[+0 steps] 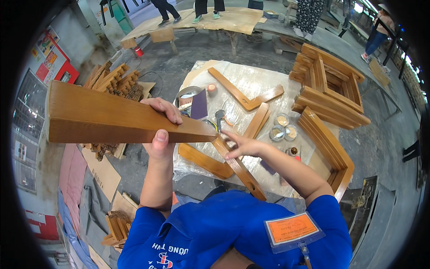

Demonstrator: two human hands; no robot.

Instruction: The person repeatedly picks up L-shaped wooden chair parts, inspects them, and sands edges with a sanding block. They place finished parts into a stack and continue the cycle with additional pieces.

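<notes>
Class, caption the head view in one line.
Left hand grips a brown wooden frame piece; right hand touches its joint above the plastic-covered table.

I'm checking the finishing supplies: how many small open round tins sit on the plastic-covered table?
3, clustered right of centre on the table: one tin behind, one front-left, one front-right. More may be hidden by the wooden piece the left hand holds.

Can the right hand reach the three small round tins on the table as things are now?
Probably yes. The right hand rests on a wooden strip, and the tins lie just beyond it on the table, with nothing between them.
</notes>
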